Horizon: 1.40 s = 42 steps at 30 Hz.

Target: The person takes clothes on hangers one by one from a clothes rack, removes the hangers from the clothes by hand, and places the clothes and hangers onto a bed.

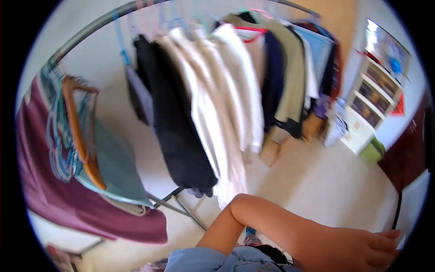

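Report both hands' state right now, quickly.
Left hand: at the picture's lower right; whether it is open, closed or holding something cannot be told.
Right hand: not in view, so its state cannot be told.

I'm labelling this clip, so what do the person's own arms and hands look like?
The left arm wears a light blue short sleeve and is bare below it. No glove, watch or bracelet shows on the left hand. The right hand is out of view.
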Motion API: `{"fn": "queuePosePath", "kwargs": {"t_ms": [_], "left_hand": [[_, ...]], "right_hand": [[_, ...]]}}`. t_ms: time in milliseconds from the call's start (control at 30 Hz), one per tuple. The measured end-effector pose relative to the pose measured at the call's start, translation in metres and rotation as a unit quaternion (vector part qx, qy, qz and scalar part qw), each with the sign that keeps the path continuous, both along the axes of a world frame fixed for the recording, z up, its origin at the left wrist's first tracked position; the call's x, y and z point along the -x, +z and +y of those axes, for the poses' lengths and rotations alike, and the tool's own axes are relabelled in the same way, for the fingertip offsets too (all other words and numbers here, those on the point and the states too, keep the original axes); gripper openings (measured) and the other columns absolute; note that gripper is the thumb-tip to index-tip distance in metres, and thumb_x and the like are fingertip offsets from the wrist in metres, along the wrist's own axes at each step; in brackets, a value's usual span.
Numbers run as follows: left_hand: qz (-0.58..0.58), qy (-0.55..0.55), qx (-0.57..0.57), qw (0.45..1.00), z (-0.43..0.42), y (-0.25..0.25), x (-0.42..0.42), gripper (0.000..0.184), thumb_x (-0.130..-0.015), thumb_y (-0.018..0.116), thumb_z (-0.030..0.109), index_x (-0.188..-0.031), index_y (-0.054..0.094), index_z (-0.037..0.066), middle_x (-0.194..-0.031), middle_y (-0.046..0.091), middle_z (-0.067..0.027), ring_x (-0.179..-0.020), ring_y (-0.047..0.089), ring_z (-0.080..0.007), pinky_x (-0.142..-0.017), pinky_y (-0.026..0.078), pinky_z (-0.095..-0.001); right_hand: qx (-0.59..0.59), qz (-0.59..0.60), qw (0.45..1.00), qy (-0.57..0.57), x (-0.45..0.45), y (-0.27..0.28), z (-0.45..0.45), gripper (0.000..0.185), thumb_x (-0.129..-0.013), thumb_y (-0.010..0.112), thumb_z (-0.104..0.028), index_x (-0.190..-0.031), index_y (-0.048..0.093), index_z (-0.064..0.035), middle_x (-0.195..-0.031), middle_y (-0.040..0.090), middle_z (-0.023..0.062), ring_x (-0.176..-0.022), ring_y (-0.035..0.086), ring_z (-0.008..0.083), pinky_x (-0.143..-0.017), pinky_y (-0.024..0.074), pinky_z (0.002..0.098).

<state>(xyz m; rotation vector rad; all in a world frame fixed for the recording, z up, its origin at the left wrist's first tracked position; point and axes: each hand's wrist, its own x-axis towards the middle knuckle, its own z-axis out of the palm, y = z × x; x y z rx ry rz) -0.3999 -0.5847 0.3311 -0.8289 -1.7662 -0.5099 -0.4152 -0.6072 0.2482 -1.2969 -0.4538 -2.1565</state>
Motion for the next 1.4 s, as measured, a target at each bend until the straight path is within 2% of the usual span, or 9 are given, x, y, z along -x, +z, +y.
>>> {"fn": "queuePosePath", "kwargs": {"t_ms": [167, 267, 400, 467, 600, 800, 933, 1267, 1400], "left_hand": [[-0.054, 0.301, 0.001, 0.952, -0.059, -0.022, -0.049, 0.024, -0.078, 0.044, 0.017, -0.091, 0.052, -0.002, -0.102, 0.050, -0.0166, -0.100, 0.044, -0.0304, -0.081, 0.036, -0.0407], [-0.036, 0.562, 0.000, 0.826, -0.061, -0.044, -0.138, 0.020, -0.074, 0.050, 0.015, -0.077, 0.056, -0.004, -0.094, 0.053, -0.0197, -0.091, 0.050, -0.0332, -0.073, 0.043, -0.0384], [0.255, 0.628, -0.095, 0.729, -0.029, -0.003, -0.212, 0.018, -0.078, 0.046, 0.010, -0.083, 0.054, -0.005, -0.081, 0.055, -0.0170, -0.082, 0.054, -0.0282, -0.068, 0.045, -0.0313], [0.278, 0.747, -0.159, 0.583, -0.033, 0.012, -0.240, 0.018, -0.077, 0.048, 0.010, -0.087, 0.052, -0.004, -0.084, 0.055, -0.0147, -0.082, 0.053, -0.0235, -0.072, 0.043, -0.0289], [0.173, 0.791, -0.271, 0.520, -0.088, 0.023, -0.294, 0.031, -0.072, 0.056, 0.017, -0.096, 0.048, 0.001, -0.089, 0.052, -0.0091, -0.086, 0.048, -0.0149, -0.074, 0.039, -0.0295], [-0.046, 0.688, -0.403, 0.602, -0.100, 0.033, -0.316, 0.019, -0.066, 0.057, 0.014, -0.076, 0.047, 0.002, -0.067, 0.047, -0.0017, -0.067, 0.043, -0.0097, -0.068, 0.036, -0.0252], [0.070, 0.691, -0.437, 0.571, -0.086, 0.036, -0.326, 0.009, -0.064, 0.051, 0.008, -0.070, 0.049, 0.002, -0.063, 0.049, -0.0009, -0.060, 0.043, -0.0070, -0.054, 0.033, -0.0185], [0.154, 0.675, -0.361, 0.625, -0.033, 0.059, -0.288, 0.008, -0.055, 0.044, 0.003, -0.061, 0.040, 0.005, -0.063, 0.042, -0.0030, -0.071, 0.046, -0.0139, -0.066, 0.031, -0.0208], [0.136, 0.729, -0.263, 0.617, -0.001, 0.032, -0.227, 0.012, -0.049, 0.047, 0.006, -0.057, 0.039, 0.003, -0.062, 0.042, -0.0063, -0.066, 0.045, -0.0180, -0.062, 0.034, -0.0244]], "right_hand": [[0.086, -0.061, 0.983, 0.148, -0.018, 0.023, -0.041, 0.061, -0.081, 0.033, -0.039, -0.126, 0.015, -0.0011, -0.131, 0.002, 0.0198, -0.121, 0.006, 0.0327, -0.097, 0.0080, 0.0455], [0.111, -0.061, 0.979, 0.158, -0.052, 0.046, -0.068, 0.063, -0.081, 0.033, -0.041, -0.126, 0.013, -0.0013, -0.132, -0.002, 0.0202, -0.122, 0.002, 0.0338, -0.098, 0.0057, 0.0471], [0.147, 0.207, 0.966, -0.049, -0.118, 0.094, -0.116, 0.052, -0.074, 0.044, -0.032, -0.112, 0.039, 0.0023, -0.125, 0.020, 0.0215, -0.117, 0.018, 0.0354, -0.095, 0.0137, 0.0451], [0.197, 0.374, 0.894, -0.146, -0.142, 0.128, -0.122, 0.040, -0.072, 0.049, -0.021, -0.105, 0.047, 0.0024, -0.122, 0.032, 0.0186, -0.116, 0.028, 0.0297, -0.095, 0.0196, 0.0383], [0.276, 0.425, 0.815, -0.282, -0.192, 0.135, -0.151, 0.035, -0.069, 0.054, -0.019, -0.088, 0.050, 0.0094, -0.110, 0.043, 0.0198, -0.107, 0.037, 0.0321, -0.089, 0.0292, 0.0392], [0.307, 0.455, 0.785, -0.289, -0.186, 0.138, -0.157, 0.029, -0.067, 0.053, -0.017, -0.084, 0.053, 0.0073, -0.108, 0.045, 0.0182, -0.108, 0.037, 0.0291, -0.091, 0.0273, 0.0389], [0.295, 0.465, 0.784, -0.288, -0.178, 0.141, -0.162, 0.031, -0.066, 0.056, -0.019, -0.083, 0.054, 0.0064, -0.110, 0.044, 0.0174, -0.108, 0.037, 0.0288, -0.092, 0.0264, 0.0381], [0.345, 0.358, 0.833, -0.243, -0.167, 0.152, -0.169, 0.025, -0.067, 0.059, -0.015, -0.083, 0.054, 0.0035, -0.105, 0.048, 0.0119, -0.103, 0.042, 0.0278, -0.089, 0.0305, 0.0373], [0.304, 0.372, 0.874, -0.066, -0.175, 0.149, -0.163, 0.031, -0.068, 0.060, -0.019, -0.086, 0.052, 0.0055, -0.107, 0.046, 0.0156, -0.102, 0.042, 0.0314, -0.086, 0.0323, 0.0364]]}}
